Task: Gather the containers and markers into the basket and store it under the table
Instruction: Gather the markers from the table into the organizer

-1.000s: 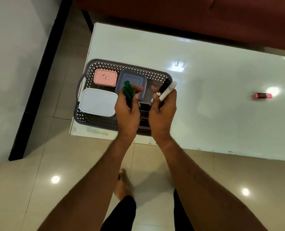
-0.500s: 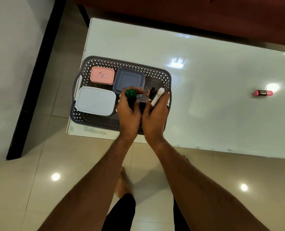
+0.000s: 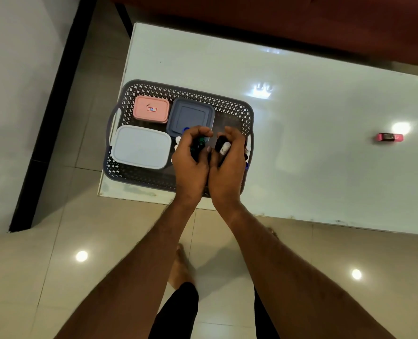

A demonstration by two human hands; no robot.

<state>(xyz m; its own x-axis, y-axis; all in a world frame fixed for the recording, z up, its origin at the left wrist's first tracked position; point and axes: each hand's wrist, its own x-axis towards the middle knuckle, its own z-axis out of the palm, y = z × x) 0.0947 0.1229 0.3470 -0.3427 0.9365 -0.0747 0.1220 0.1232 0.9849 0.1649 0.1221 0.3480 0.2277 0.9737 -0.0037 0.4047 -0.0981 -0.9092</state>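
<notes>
Your left hand (image 3: pixel 190 165) is gripping green markers (image 3: pixel 199 145), fingers curled round them. Your right hand (image 3: pixel 227 165) is gripping a black marker (image 3: pixel 219 143) and a white marker (image 3: pixel 225 148). Both hands are sitting side by side, touching, over the right half of the basket (image 3: pixel 178 90). The basket is resting at the left near corner of the tabletop (image 3: pixel 300 167), holding a pink container (image 3: pixel 151 110), a grey-blue container (image 3: pixel 190 117) and a white container (image 3: pixel 140 146). A pink marker (image 3: pixel 389 137) is lying well apart on the tabletop, far right.
</notes>
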